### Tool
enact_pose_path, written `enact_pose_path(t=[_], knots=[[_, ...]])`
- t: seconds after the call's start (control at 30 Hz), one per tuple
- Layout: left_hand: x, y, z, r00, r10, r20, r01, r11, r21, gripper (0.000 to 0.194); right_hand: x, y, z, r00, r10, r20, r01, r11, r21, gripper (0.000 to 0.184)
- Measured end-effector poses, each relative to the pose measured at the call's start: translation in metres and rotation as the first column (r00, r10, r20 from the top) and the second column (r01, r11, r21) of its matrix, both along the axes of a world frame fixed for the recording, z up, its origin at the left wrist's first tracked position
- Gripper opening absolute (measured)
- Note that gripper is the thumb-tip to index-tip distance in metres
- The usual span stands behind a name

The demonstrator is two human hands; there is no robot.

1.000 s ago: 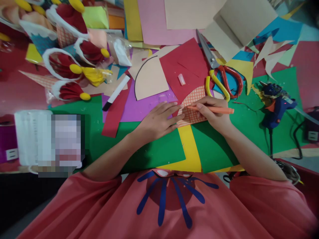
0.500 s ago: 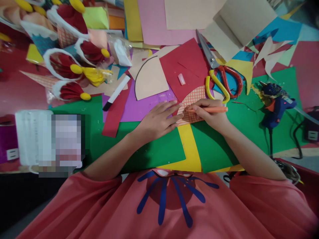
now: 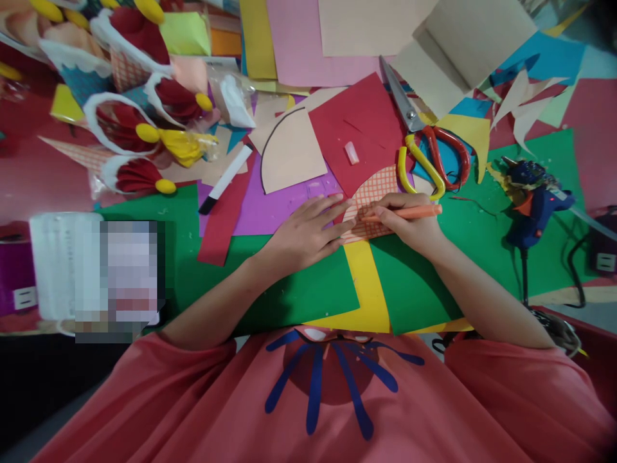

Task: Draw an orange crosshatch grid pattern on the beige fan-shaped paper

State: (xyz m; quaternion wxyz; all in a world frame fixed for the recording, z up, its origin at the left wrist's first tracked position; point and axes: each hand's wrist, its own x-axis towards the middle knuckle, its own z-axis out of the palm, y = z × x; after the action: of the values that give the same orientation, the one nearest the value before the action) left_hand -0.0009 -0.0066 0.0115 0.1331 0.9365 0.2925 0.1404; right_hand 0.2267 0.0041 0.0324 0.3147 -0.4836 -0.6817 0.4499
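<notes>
My right hand grips an orange marker, its tip end over a quarter-round piece of paper covered in orange crossed lines. Fingers spread, my left hand lies flat with its fingertips on the left edge of that piece. Just above them, a small pinkish-white block rests on red paper. To the left is a plain beige quarter-round piece with a black curved edge. Large scissors with one yellow and one red handle lie beyond my right hand, blades pointing away.
Several paper cones with white rims and red fabric crowd the upper left. A white marker with a black cap lies left of centre. A blue glue gun with its cord sits at right. Paper scraps lie beyond it. A partly blurred phone-like object is at left.
The orange marker has shifted very slightly in my right hand's grip, its rear end a touch higher and further right. My left hand stays in place.
</notes>
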Motion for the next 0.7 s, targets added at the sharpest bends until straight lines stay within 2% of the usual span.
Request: enact_pose_path(t=[0.33,0.5,0.7], knots=[[0.0001,0.0000,0.0008,1.000,0.002,0.003,-0.002,0.999,-0.041,0.032,-0.0007,0.0002,0.0015,1.000,-0.004,0.014,0.004,1.000,0.005,0.018],[0.0006,-0.0002,0.0007,1.000,0.011,0.004,-0.011,0.999,-0.031,0.032,-0.0004,0.0004,0.0005,0.999,0.045,-0.003,-0.045,0.999,-0.012,0.020],[0.0008,-0.0007,0.0013,1.000,0.006,0.003,-0.006,1.000,0.003,0.031,-0.0004,0.0001,0.0008,1.000,0.022,0.020,-0.023,0.999,0.035,0.019]])
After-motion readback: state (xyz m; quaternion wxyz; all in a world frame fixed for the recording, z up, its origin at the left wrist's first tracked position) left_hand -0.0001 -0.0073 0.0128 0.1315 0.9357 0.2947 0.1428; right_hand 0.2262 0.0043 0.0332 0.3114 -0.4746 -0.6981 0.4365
